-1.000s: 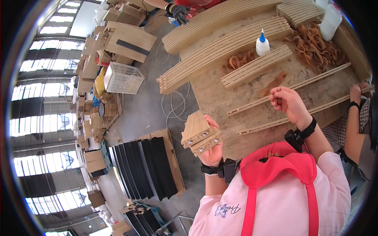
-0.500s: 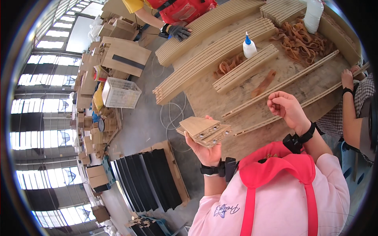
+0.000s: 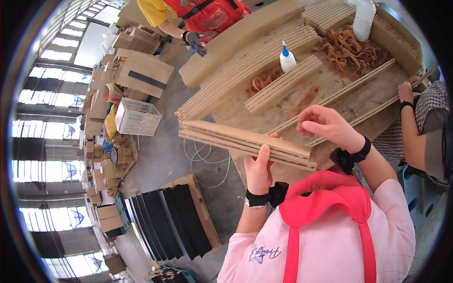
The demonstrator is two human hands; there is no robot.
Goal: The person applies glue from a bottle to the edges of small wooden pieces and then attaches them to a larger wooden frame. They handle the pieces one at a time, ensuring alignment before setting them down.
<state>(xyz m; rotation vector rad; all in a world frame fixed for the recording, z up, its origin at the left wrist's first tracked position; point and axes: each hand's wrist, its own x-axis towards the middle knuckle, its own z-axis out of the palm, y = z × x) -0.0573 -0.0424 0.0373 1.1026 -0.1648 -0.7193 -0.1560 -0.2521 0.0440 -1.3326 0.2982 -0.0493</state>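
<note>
My left hand (image 3: pixel 258 173) grips a small stack of wooden strips (image 3: pixel 245 144) from below, its thumb pressed on the near side. The strips are long, thin and light brown, with narrow gaps between their layers. My right hand (image 3: pixel 330 128) is raised above the table, just beyond the stack's right end and apart from it. Its fingers are curled in toward the thumb, and whatever they may hold is hidden. Under and past my right hand, long thin strips (image 3: pixel 358 85) lie on the worktable (image 3: pixel 226 106).
Grooved wooden stacks (image 3: pixel 250 70) and a shorter one (image 3: pixel 283 85) lie on the table, with a blue-capped glue bottle (image 3: pixel 287 61), brown bands (image 3: pixel 347 52) and a white bottle (image 3: pixel 364 21). One gloved co-worker (image 3: pixel 196 42) stands opposite; another person's arm (image 3: pixel 409 108) reaches in at right.
My left hand has turned the stack from end-on to lengthwise across my view. My right hand has moved left, closer to it. The co-worker's gloved hand has lifted off the far stack.
</note>
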